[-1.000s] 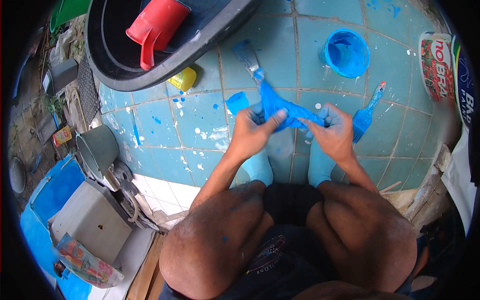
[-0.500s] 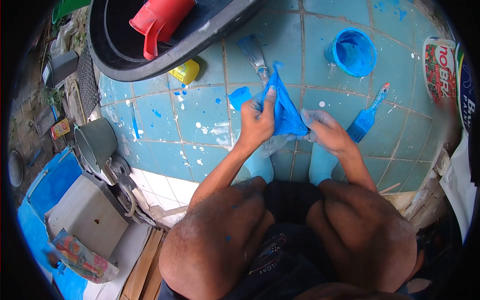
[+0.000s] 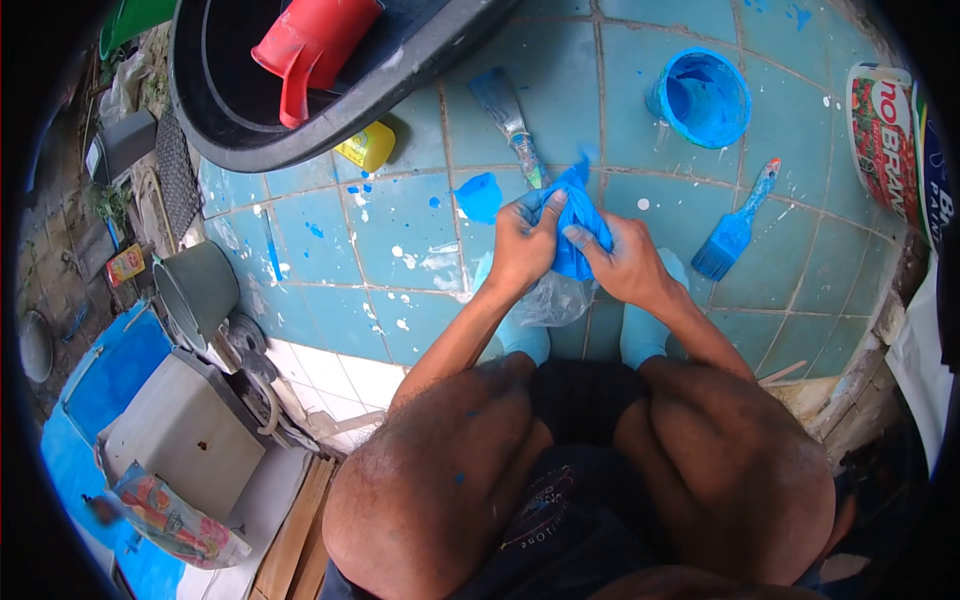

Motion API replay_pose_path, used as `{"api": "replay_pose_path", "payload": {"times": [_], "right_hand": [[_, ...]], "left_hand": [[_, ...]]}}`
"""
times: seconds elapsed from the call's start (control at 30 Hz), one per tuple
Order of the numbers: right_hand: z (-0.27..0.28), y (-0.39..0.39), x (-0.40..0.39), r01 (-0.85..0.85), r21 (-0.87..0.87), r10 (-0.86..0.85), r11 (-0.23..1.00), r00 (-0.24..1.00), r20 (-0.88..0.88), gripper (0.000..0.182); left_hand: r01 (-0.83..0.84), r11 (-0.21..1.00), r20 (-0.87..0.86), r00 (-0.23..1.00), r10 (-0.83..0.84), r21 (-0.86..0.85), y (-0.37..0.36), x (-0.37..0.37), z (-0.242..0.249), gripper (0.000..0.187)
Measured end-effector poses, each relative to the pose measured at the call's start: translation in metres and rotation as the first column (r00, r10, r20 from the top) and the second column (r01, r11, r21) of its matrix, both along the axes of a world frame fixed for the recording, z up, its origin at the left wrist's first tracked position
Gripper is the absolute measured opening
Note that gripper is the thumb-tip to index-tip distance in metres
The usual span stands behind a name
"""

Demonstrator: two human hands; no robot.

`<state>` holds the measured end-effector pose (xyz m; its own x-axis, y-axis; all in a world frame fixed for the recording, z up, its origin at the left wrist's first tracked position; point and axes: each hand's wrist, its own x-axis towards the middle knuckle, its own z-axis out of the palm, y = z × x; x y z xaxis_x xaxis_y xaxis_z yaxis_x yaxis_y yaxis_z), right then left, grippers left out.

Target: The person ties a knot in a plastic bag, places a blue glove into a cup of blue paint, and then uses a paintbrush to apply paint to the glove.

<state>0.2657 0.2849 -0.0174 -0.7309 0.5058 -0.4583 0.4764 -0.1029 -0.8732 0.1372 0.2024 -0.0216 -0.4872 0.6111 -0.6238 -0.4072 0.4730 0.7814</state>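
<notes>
Between my hands a blue, crumpled plastic bag (image 3: pixel 574 262) is bunched up, with a clear plastic part hanging below it. My left hand (image 3: pixel 524 240) pinches its upper left side. On its right side, my right hand (image 3: pixel 628 258) grips it with the thumb on top. A paint-stained scraper (image 3: pixel 505 115) lies just beyond my left hand, near a blue paint patch (image 3: pixel 479 198). To the right of my right hand a blue brush (image 3: pixel 733 238) rests on the tiles. Farther off stands a blue-coated cup (image 3: pixel 700 100) with blue paint inside.
A black basin (image 3: pixel 225 140) holding a red dipper (image 3: pixel 318 40) is at the upper left, beside a yellow container (image 3: pixel 369 147). Printed paint containers (image 3: pixel 882 150) stand at the right edge. A grey bucket (image 3: pixel 196 290) and boards (image 3: pixel 295 530) are at the left.
My right hand has moved in and left, closer to my left hand. The blue bag, spread out before, is now gathered together between them.
</notes>
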Motion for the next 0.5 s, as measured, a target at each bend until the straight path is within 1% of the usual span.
{"api": "replay_pose_path", "payload": {"times": [0.03, 0.1, 0.13, 0.2, 0.23, 0.3, 0.33, 0.4, 0.43, 0.5], "right_hand": [[0.002, -0.001, -0.001, 0.001, -0.002, -0.001, 1.000, 1.000, 0.001, 0.036], [0.006, -0.003, -0.004, 0.090, -0.008, -0.091, 0.996, 0.993, -0.074, 0.033], [0.006, -0.002, -0.003, 0.092, -0.009, -0.092, 0.996, 0.993, -0.074, 0.033], [0.006, 0.001, 0.000, 0.018, -0.076, -0.017, 0.997, 1.000, 0.012, 0.028], [0.003, 0.004, 0.002, 0.021, -0.077, -0.021, 0.997, 1.000, 0.013, 0.028], [-0.003, 0.009, 0.006, 0.087, -0.134, -0.091, 0.987, 0.996, -0.023, 0.023], [-0.002, 0.011, 0.008, 0.092, -0.135, -0.095, 0.987, 0.995, -0.020, 0.023], [0.008, 0.018, 0.007, 0.066, -0.003, -0.066, 0.998, 0.998, 0.012, 0.019], [0.006, 0.014, 0.005, 0.068, -0.004, -0.068, 0.998, 0.998, 0.013, 0.019], [-0.001, -0.003, -0.002, 0.213, 0.205, -0.184, 0.955, 0.971, -0.152, 0.020]], "left_hand": [[0.001, 1.000, 0.001, 1.000, -0.001, -0.002, -0.003, -0.001, -0.005, 0.026], [0.129, 0.985, -0.045, 0.990, -0.136, -0.118, -0.006, -0.006, -0.010, 0.027], [0.131, 0.984, -0.045, 0.990, -0.137, -0.119, -0.007, -0.008, -0.013, 0.027], [0.136, 0.980, -0.055, 0.988, -0.145, -0.145, -0.006, -0.011, -0.015, 0.026], [0.140, 0.979, -0.054, 0.987, -0.149, -0.145, -0.007, -0.010, -0.015, 0.026], [0.117, 0.992, -0.109, 0.988, -0.112, 0.044, -0.004, -0.007, -0.006, 0.023], [0.121, 0.992, -0.106, 0.988, -0.116, 0.044, -0.002, -0.006, -0.002, 0.023], [0.006, 0.998, 0.024, 1.000, -0.007, 0.055, -0.001, -0.005, 0.004, 0.021], [0.008, 0.999, 0.024, 1.000, -0.009, 0.053, 0.000, -0.004, 0.004, 0.021], [-0.133, 0.990, 0.198, 0.973, 0.121, 0.044, 0.002, 0.000, 0.001, 0.020]]}}
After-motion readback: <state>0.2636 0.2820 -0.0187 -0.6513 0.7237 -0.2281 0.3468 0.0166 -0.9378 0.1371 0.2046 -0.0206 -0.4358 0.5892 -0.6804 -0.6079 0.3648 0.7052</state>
